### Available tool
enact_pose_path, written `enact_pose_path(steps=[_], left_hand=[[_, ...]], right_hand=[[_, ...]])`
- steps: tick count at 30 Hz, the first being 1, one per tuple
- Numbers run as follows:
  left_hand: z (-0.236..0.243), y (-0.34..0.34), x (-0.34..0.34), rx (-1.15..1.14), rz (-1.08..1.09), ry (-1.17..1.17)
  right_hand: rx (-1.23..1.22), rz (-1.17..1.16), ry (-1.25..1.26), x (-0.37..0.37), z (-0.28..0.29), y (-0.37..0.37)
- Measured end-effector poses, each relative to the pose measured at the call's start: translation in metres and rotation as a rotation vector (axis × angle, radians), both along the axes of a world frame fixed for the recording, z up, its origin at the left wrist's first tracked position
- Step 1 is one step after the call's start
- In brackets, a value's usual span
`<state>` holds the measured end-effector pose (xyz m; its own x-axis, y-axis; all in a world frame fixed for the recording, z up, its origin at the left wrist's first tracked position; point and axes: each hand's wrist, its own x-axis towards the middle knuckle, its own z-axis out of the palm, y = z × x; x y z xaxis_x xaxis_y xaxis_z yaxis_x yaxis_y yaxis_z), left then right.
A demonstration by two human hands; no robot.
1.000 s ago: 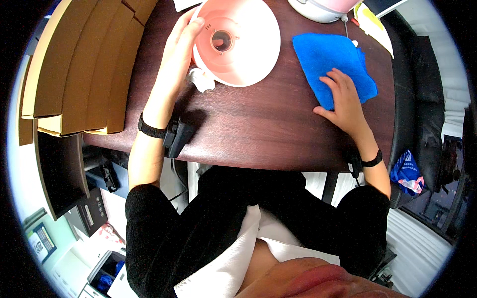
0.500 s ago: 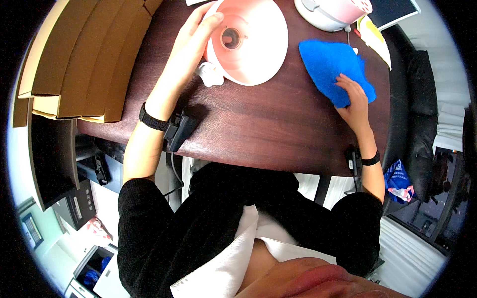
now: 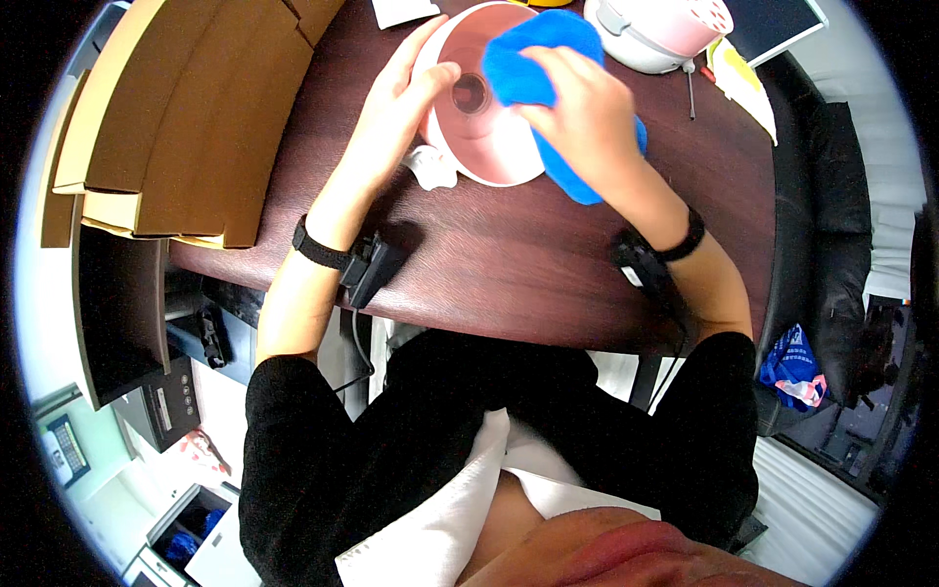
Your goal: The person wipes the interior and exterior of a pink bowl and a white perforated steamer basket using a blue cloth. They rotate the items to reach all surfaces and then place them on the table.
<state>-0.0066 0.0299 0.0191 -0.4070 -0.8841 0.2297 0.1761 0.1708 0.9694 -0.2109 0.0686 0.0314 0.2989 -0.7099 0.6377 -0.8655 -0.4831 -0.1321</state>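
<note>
A round pink tub (image 3: 494, 147) with a pale rim is tipped toward me on the dark table. A round hole shows in the middle of its floor. My left hand (image 3: 396, 108) grips the tub's left rim, thumb on the inside and fingers behind the wall. In my right hand (image 3: 592, 117) is a blue cloth (image 3: 518, 73), bunched against the tub's right side and partly covering its opening. The cloth's lower end hangs below the hand. Beside the tub's lower left lies a small crumpled white piece (image 3: 430, 168).
Tall cardboard boxes (image 3: 196, 127) line the left side of the brown table (image 3: 489, 264). A pink and white appliance (image 3: 650, 34) stands at the far right, with a thin screwdriver (image 3: 692, 93) near it. Beyond the right edge is a black sofa (image 3: 836, 196).
My right hand has lifted the blue cloth from the table's right side and carried it left to the tub. My left hand keeps its grip on the tub.
</note>
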Motion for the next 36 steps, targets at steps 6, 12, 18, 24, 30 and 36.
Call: enact_pose_path(steps=[6,12,18,24,30,36], left_hand=[[0.001,0.003,0.001,-0.252,0.085,-0.162],[0.004,0.005,0.000,-0.292,0.113,-0.201],[0.004,0.004,-0.002,-0.268,0.150,-0.223],[-0.002,-0.003,-0.002,-0.098,0.114,-0.094],[-0.002,0.002,-0.004,-0.223,0.101,-0.137],[-0.007,-0.002,-0.003,-0.272,0.111,-0.145]], right_hand=[[0.074,0.031,0.061,0.019,-0.009,-0.021],[0.029,0.095,0.038,0.019,-0.015,-0.031],[0.269,-0.048,0.217,0.014,-0.015,-0.023],[0.496,-0.084,0.239,0.017,0.001,-0.018],[0.476,0.029,-0.108,0.010,-0.002,-0.030],[0.270,0.093,-0.061,0.028,-0.002,-0.026]])
